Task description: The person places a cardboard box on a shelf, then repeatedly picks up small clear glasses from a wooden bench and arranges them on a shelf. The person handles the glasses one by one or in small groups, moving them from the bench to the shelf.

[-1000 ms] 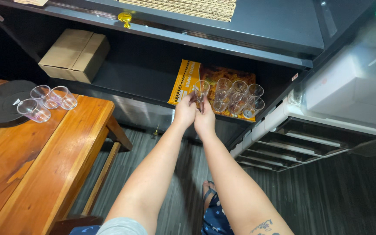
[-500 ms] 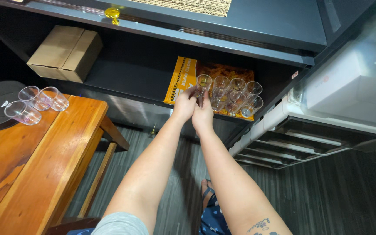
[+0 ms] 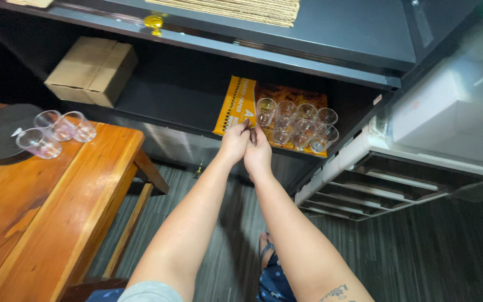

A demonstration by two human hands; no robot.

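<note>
My left hand (image 3: 235, 142) and right hand (image 3: 258, 151) meet, fingers pinched on something small I cannot make out; the clear cups (image 3: 297, 126) stand just beyond on the shelf (image 3: 157, 106); a careless nudge could topple them.

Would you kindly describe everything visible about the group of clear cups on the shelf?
The clear cups look like thin transparent plastic, about ten, upright and empty, clustered touching one another. They stand on a yellow-orange pad lying flat on the dark lower shelf. Both hands, left hand and right hand, meet just beside the nearest cup.
</note>
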